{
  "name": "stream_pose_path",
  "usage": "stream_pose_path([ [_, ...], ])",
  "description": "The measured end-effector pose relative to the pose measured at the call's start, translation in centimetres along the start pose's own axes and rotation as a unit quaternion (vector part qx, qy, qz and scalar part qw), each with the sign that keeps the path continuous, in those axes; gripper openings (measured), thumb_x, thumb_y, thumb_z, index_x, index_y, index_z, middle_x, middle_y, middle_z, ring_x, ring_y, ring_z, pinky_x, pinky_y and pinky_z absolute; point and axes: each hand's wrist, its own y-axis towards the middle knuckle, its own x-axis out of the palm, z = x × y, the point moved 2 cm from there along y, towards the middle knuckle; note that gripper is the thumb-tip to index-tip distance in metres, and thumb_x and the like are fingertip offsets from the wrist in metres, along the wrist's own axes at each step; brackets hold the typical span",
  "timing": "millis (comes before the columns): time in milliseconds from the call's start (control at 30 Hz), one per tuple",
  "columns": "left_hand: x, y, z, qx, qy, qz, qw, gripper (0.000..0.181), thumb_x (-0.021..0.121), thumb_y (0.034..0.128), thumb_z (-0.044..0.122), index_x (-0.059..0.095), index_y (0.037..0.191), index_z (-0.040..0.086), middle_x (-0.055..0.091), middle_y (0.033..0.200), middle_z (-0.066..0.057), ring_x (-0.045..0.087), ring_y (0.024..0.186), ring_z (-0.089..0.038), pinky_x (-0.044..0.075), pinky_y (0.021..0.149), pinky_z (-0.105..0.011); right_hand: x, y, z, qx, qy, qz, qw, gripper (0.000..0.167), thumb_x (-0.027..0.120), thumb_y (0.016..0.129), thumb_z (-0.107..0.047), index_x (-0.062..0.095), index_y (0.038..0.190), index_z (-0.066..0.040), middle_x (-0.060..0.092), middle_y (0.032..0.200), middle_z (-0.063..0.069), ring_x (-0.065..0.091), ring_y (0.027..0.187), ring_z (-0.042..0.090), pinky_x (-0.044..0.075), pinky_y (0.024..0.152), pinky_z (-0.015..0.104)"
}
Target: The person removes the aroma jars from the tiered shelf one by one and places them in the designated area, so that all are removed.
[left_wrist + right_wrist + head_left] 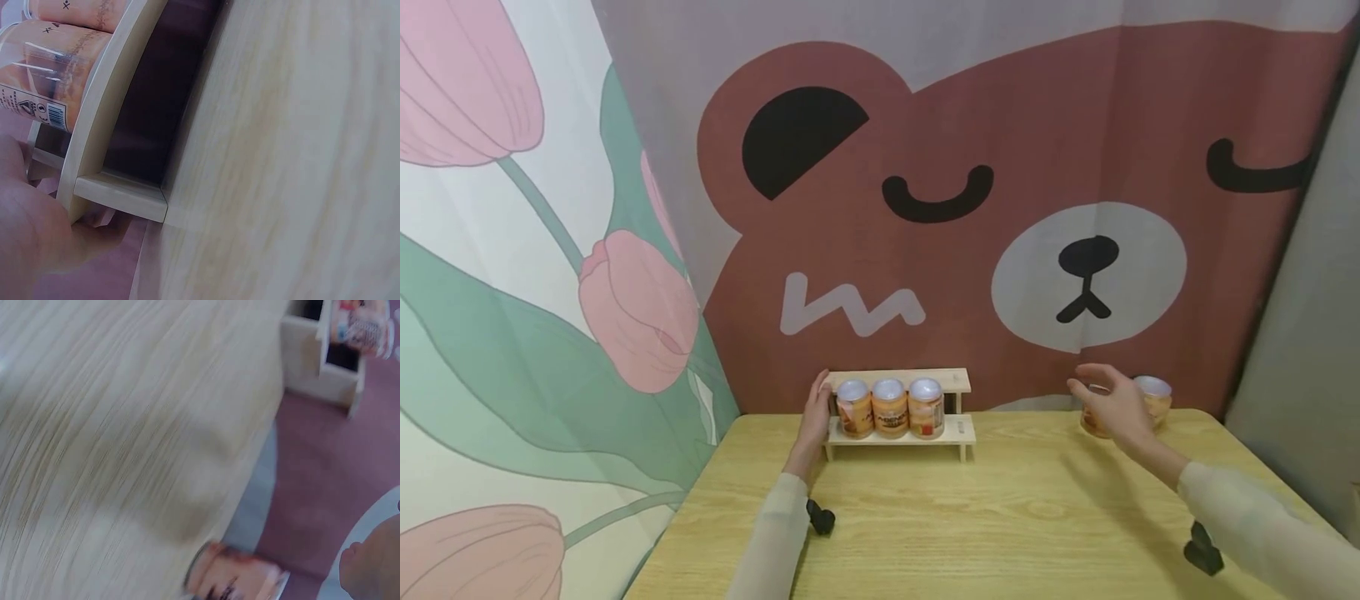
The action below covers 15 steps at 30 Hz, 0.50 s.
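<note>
1. A cloth printed with a sleepy-eyed bear [955, 275] hangs behind everything, and a tulip-printed cloth [625, 317] hangs to its left.
2. The wood-grain bench [1022, 525] reaches toward the bear cloth.
3. At the bench's far edge, left of its middle, stands a two-step wooden rack [957, 428].
4. The left hand [814, 417] is at the rack's left end; its grip looks closed around that end.
5. The right hand [1116, 410] hovers over on the right, grip fairly wide and holding nothing, thumb and fingers apart.
6. Three orange-labelled cans [890, 408] stand upright, side by side, on the lower step: I'd call those placed.
7. Two more cans [1156, 406] sit by the right hand, partly hidden; those seem left to do.
</note>
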Motion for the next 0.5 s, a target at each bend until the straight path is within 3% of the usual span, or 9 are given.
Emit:
stream_pose_path([
  [100,0.1,0.3,0.2,0.004,-0.002,0.000,1.0000,0.051,0.035,0.1116,0.044,0.032,0.160,0.031,0.023,0.166,-0.008,0.021,0.150,-0.033,0.017,0.117,-0.058,1.5,-0.3,-1.3,-0.028,0.013,0.004,0.9995,0.043,0.068,0.100,-0.033,0.063,0.131,-0.004,0.064,0.126,0.020,0.065,0.095,0.010,0.051,0.065,0.016],
  [200,0.1,0.5,0.3,0.012,-0.007,0.000,0.9999,0.052,0.035,0.1117,0.044,0.031,0.161,0.029,0.023,0.166,-0.010,0.021,0.150,-0.034,0.018,0.117,-0.059,3.5,-0.7,-2.3,-0.057,0.017,0.015,0.9981,0.038,0.070,0.099,-0.030,0.067,0.128,-0.005,0.066,0.124,0.017,0.065,0.106,0.022,0.049,0.076,0.013],
  [333,-0.1,0.4,0.2,0.020,-0.009,0.000,0.9998,0.052,0.035,0.1120,0.043,0.030,0.162,0.028,0.024,0.165,-0.012,0.021,0.150,-0.035,0.018,0.117,-0.059,6.8,-1.6,-3.1,-0.056,0.056,0.002,0.9968,0.032,0.072,0.098,-0.026,0.070,0.123,-0.006,0.069,0.120,0.014,0.064,0.108,0.033,0.052,0.079,0.017],
  [500,-0.1,-0.5,0.0,0.011,0.004,-0.004,0.9999,0.052,0.034,0.1117,0.045,0.030,0.161,0.030,0.024,0.165,-0.011,0.020,0.150,-0.036,0.018,0.116,-0.061,10.8,-2.7,-4.0,-0.037,0.061,-0.049,0.9963,0.029,0.075,0.096,-0.022,0.070,0.118,-0.005,0.071,0.113,0.012,0.066,0.106,0.029,0.055,0.087,0.033],
])
